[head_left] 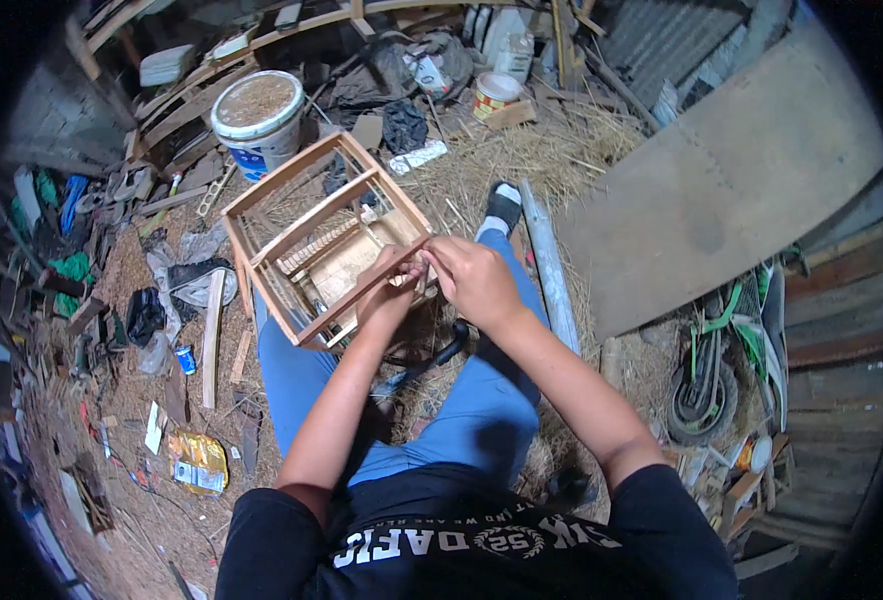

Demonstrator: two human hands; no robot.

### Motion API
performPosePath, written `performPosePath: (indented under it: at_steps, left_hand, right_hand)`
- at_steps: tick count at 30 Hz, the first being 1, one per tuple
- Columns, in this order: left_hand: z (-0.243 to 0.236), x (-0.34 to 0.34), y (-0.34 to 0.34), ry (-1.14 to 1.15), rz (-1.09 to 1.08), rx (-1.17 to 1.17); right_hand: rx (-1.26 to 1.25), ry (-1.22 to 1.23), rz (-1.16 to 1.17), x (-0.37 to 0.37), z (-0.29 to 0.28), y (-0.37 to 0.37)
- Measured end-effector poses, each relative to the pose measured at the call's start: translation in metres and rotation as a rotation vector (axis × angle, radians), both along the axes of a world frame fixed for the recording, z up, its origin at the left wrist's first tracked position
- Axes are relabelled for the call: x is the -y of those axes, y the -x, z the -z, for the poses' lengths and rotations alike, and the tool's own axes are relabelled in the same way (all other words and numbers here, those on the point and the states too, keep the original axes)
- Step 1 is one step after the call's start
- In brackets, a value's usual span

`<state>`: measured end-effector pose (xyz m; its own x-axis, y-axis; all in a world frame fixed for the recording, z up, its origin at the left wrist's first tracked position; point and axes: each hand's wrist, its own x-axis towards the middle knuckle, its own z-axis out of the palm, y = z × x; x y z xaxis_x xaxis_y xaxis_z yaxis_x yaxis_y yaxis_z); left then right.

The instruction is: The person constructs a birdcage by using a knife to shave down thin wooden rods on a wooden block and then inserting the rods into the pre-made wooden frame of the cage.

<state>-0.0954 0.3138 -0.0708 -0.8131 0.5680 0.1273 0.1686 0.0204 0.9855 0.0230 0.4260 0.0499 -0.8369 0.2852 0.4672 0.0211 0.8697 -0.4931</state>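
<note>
A light wooden box-like frame (312, 218) with a crossbar rests tilted across my lap, over my left thigh. Slats and a pale panel (350, 262) show through its open middle. My left hand (390, 298) is at the frame's near right corner, its fingers curled under the near bar. At that same corner my right hand (474, 280) has thumb and fingers pinched together; whatever they hold is too small to make out. Below the hands, a black curved handle (452, 343) shows between my legs.
A lidded white bucket (259, 115) stands behind the frame, with a smaller tub (497, 92) farther right. A large board (732, 180) leans at right above a small wheel (703, 400). At left lie wood strips (214, 340), a blue can (186, 360) and a yellow packet (199, 462).
</note>
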Motion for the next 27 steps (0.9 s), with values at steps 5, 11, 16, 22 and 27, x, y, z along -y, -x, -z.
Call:
performPosePath:
  at_steps: [5, 11, 16, 22, 27]
  left_hand:
    - [-0.003, 0.0, 0.005, 0.055, -0.025, -0.022]
    - [-0.003, -0.002, 0.002, -0.016, 0.019, -0.055]
    - [-0.007, -0.004, -0.003, 0.025, 0.003, -0.107]
    - [-0.012, -0.005, -0.004, 0.041, 0.035, -0.102]
    - [0.029, 0.005, 0.013, 0.16, 0.044, -0.291]
  right_hand:
    - [-0.044, -0.009, -0.037, -0.003, 0.001, 0.004]
    - [-0.069, 0.013, -0.064, -0.007, 0.009, 0.006]
    - [-0.117, 0.073, -0.067, -0.005, 0.014, 0.004]
    - [-0.155, 0.056, -0.07, -0.01, 0.017, 0.005]
    - [-0.018, 0.011, -0.079, -0.005, -0.003, -0.001]
